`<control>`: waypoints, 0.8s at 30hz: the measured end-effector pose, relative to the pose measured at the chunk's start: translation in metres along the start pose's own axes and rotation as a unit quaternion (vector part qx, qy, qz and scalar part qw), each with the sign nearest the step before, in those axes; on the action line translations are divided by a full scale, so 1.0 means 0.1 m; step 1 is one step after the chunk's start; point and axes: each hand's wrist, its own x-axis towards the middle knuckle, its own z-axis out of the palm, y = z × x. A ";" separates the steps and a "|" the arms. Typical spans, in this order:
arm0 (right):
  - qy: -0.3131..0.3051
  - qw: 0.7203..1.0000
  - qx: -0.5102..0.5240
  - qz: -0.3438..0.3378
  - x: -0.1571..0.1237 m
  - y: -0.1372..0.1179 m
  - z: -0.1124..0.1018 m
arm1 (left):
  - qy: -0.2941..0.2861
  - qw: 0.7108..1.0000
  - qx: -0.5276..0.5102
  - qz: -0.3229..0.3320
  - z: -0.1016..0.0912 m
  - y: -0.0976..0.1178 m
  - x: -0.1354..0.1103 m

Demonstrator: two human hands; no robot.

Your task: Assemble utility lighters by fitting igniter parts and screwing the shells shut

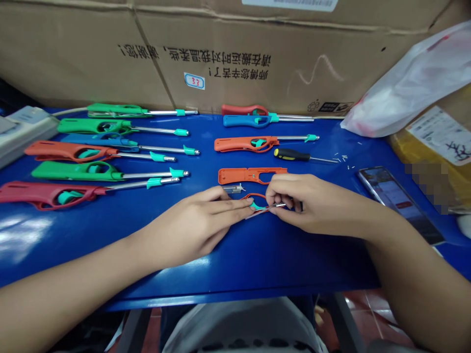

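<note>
At the nearest edge, under the rim of the blue table (235, 267), a pale garment (239, 326) on the person's lap is visible; both bare forearms come over the table from the near side. The left hand (195, 223) lies low on the table with the fingers almost straight, and its thumb and fingertips close on the left end of the orange lighter part (256, 195); the right hand (312, 203) has the fingers curled and pinches the right end of the same part, where a thin metal tube comes out. This part, with a teal trigger piece in it, is in the middle of the table, between the two hands and just above the surface. Just behind it lie a small clear fitting (234, 188) and an orange half shell (252, 175); to the right, near the right wrist, lies a phone (399, 201) with its screen lit. Farther back there is a screwdriver (294, 155) with a black and yellow handle, and behind it an orange lighter (253, 143); then a blue lighter (253, 120) and a red lighter (243, 109) close together. On the left side several long lighters (73, 171) in red, green, orange and blue lie in rows; at the far left stands a white power strip (22, 130). At the far side stands a big cardboard box (91, 54); a white plastic bag (412, 88) leans at the far right.
</note>
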 end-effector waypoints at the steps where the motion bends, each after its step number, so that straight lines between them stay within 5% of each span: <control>1: -0.003 1.000 0.002 0.002 0.00 0.00 0.00 | 0.001 1.000 0.002 0.008 0.00 -0.01 0.00; 24: 0.014 1.000 0.005 -0.013 -0.01 0.05 0.02 | 0.001 0.999 0.039 0.005 -0.02 0.00 0.02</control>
